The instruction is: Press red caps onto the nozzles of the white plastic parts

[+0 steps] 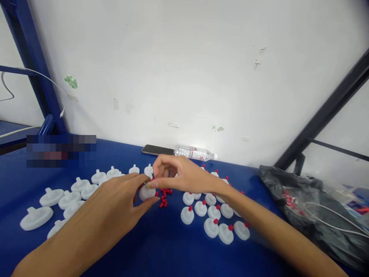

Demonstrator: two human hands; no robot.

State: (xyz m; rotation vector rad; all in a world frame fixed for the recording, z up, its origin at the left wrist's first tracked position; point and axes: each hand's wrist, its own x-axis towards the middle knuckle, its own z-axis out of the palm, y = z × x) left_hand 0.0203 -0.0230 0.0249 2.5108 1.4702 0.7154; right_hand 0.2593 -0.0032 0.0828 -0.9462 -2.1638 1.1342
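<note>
My left hand (123,192) grips a round white plastic disc (146,193) between thumb and fingers. Over its upper edge, my right hand (184,175) is closed in a pinch; the fingertips touch or nearly touch the disc, and what they hold is hidden. A speck of red shows close to these fingertips. Just beyond my left thumb lies a loose pile of small red caps (163,200). White discs with bare stems (69,198) stand to the left. On the right, several similar discs with red-tipped stems (201,208) lie in rows, partly behind my right forearm.
A dark phone (158,150) and a clear bottle (196,152) lie along the white wall on the blue table (150,246). At the right, a dark plastic bag (305,207) has red pieces and a white cable on it. Blue and dark frame posts flank the table.
</note>
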